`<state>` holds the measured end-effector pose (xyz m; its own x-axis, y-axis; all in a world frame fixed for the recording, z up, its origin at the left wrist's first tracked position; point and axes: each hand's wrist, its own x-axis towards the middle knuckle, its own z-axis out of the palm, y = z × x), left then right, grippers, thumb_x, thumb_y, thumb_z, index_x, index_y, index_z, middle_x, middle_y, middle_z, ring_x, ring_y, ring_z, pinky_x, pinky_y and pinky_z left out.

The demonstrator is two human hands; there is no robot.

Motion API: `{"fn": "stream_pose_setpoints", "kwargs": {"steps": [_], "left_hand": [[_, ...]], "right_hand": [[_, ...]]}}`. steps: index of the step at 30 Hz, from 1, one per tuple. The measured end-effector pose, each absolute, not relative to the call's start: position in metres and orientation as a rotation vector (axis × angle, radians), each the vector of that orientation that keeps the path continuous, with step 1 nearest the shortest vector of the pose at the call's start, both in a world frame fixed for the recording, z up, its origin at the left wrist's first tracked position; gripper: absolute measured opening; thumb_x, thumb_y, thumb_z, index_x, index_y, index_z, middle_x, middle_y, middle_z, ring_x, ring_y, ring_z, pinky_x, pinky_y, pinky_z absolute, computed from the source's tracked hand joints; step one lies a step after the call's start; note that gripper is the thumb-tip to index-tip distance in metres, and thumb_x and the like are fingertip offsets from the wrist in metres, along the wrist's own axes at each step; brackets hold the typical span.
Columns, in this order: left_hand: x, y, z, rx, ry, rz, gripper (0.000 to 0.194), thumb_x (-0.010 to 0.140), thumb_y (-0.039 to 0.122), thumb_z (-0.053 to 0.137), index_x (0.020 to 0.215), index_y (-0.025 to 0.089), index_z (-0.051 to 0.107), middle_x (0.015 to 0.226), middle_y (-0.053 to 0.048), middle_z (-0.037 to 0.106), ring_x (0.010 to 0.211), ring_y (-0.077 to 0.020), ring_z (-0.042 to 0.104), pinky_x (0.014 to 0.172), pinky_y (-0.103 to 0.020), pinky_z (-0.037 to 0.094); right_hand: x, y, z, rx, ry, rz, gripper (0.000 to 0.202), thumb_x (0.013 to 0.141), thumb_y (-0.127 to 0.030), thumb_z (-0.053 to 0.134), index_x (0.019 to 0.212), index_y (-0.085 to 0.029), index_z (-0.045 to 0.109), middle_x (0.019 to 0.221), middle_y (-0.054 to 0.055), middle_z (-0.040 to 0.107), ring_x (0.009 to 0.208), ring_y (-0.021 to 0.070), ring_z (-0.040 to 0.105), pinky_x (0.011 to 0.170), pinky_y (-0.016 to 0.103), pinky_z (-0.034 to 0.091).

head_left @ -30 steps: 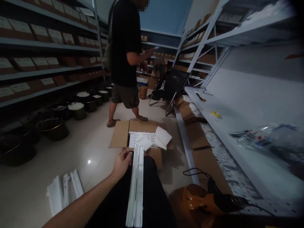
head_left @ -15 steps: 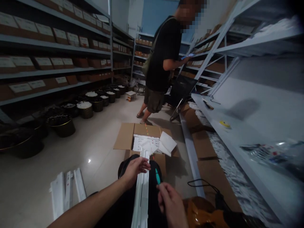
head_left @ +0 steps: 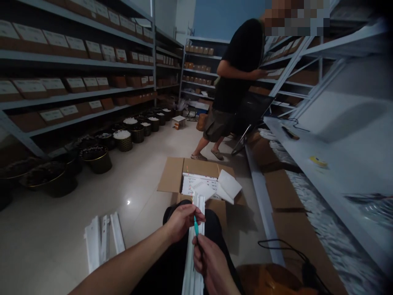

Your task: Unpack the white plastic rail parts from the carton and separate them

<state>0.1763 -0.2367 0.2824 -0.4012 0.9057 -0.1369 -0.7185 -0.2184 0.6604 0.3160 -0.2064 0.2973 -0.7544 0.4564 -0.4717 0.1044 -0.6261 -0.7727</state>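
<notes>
A long white grooved strip (head_left: 190, 268) lies lengthwise over my lap, its far end close to the open carton. My left hand (head_left: 184, 221) is over the upper part of this strip, thumb and fingers curled together; whatever they pinch is too small to make out. Between the fingers of my right hand (head_left: 210, 256) is a slim teal tool (head_left: 196, 226), pointing up toward the left fingertips. Its exact kind does not show. Beyond my knees, the cardboard box (head_left: 170, 174) contains white printed pieces, with loose white sheets (head_left: 229, 185) on its right side.
More white strips (head_left: 105, 237) lie on the floor at left. Dark round bins (head_left: 96, 159) line the shelving (head_left: 76, 61) of labelled boxes. A person (head_left: 236, 78) stands beyond the carton by a black chair (head_left: 253, 108). To the right runs a bench with yellow tape (head_left: 318, 161).
My right hand has brought the teal tool up to my left fingertips. The left fingers have closed more. The person has stepped and turned, and the whole view has swung left.
</notes>
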Motion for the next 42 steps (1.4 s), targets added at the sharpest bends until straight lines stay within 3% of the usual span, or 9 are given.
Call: {"fn": "stream_pose_setpoints", "kwargs": {"steps": [6, 10, 14, 20, 29, 34, 36, 42], "left_hand": [[0.174, -0.238, 0.288, 0.387, 0.857, 1.796, 0.026, 0.08, 0.036, 0.061, 0.076, 0.01, 0.062, 0.078, -0.013, 0.068, 0.072, -0.0183, 0.063, 0.075, -0.032, 0.044], [0.176, -0.239, 0.292, 0.389, 0.817, 1.734, 0.031, 0.081, 0.041, 0.058, 0.082, 0.011, 0.063, 0.088, -0.015, 0.068, 0.084, -0.0235, 0.064, 0.08, -0.036, 0.044], [0.179, -0.241, 0.293, 0.391, 0.776, 1.711, 0.027, 0.081, 0.037, 0.059, 0.085, 0.011, 0.064, 0.093, -0.015, 0.067, 0.091, -0.0255, 0.063, 0.085, -0.039, 0.043], [0.178, -0.24, 0.288, 0.43, 0.873, 1.73, 0.025, 0.079, 0.035, 0.062, 0.08, 0.009, 0.063, 0.09, -0.016, 0.068, 0.082, -0.0213, 0.063, 0.08, -0.035, 0.044], [0.177, -0.233, 0.278, 0.35, 1.001, 1.814, 0.028, 0.075, 0.037, 0.067, 0.078, 0.01, 0.061, 0.087, -0.014, 0.068, 0.08, -0.0206, 0.063, 0.077, -0.033, 0.045], [0.175, -0.235, 0.278, 0.338, 1.001, 1.793, 0.028, 0.077, 0.038, 0.065, 0.079, 0.011, 0.06, 0.089, -0.014, 0.068, 0.075, -0.0171, 0.062, 0.073, -0.029, 0.045], [0.175, -0.235, 0.279, 0.345, 0.988, 1.792, 0.028, 0.077, 0.038, 0.065, 0.079, 0.011, 0.06, 0.089, -0.014, 0.068, 0.075, -0.0169, 0.062, 0.073, -0.029, 0.045], [0.175, -0.234, 0.279, 0.335, 0.993, 1.834, 0.029, 0.076, 0.038, 0.067, 0.079, 0.009, 0.062, 0.088, -0.013, 0.068, 0.078, -0.0178, 0.062, 0.076, -0.031, 0.044]], "right_hand": [[0.316, -0.205, 0.297, -1.025, -1.352, 2.343, 0.039, 0.074, -0.052, 0.065, 0.073, -0.016, 0.051, 0.055, -0.004, 0.045, 0.045, 0.005, 0.036, 0.045, 0.02, 0.018], [0.316, -0.204, 0.299, -0.994, -1.36, 2.317, 0.039, 0.075, -0.053, 0.063, 0.073, -0.016, 0.051, 0.055, -0.004, 0.045, 0.046, 0.0054, 0.036, 0.045, 0.02, 0.02], [0.313, -0.201, 0.297, -0.995, -1.324, 2.352, 0.041, 0.074, -0.055, 0.063, 0.074, -0.016, 0.052, 0.055, -0.004, 0.044, 0.045, 0.0056, 0.035, 0.044, 0.021, 0.019], [0.309, -0.202, 0.294, -0.988, -1.325, 2.345, 0.038, 0.077, -0.053, 0.061, 0.075, -0.017, 0.052, 0.055, -0.005, 0.043, 0.045, 0.006, 0.034, 0.045, 0.021, 0.021], [0.3, -0.198, 0.288, -1.116, -1.952, 1.481, 0.032, 0.076, -0.051, 0.062, 0.07, -0.02, 0.055, 0.059, -0.001, 0.055, 0.053, 0.0122, 0.047, 0.049, 0.023, 0.032], [0.299, -0.2, 0.293, -1.089, -1.738, 2.051, 0.045, 0.082, -0.06, 0.046, 0.077, -0.016, 0.058, 0.053, 0.0, 0.055, 0.036, 0.0076, 0.037, 0.038, 0.022, 0.02], [0.3, -0.199, 0.293, -1.063, -1.556, 2.224, 0.047, 0.08, -0.061, 0.048, 0.08, -0.015, 0.058, 0.053, 0.0, 0.055, 0.037, 0.0073, 0.039, 0.038, 0.02, 0.021], [0.298, -0.19, 0.29, -1.077, -1.654, 2.066, 0.038, 0.071, -0.051, 0.065, 0.073, -0.014, 0.056, 0.061, 0.003, 0.061, 0.044, 0.0088, 0.05, 0.042, 0.019, 0.03]]}}
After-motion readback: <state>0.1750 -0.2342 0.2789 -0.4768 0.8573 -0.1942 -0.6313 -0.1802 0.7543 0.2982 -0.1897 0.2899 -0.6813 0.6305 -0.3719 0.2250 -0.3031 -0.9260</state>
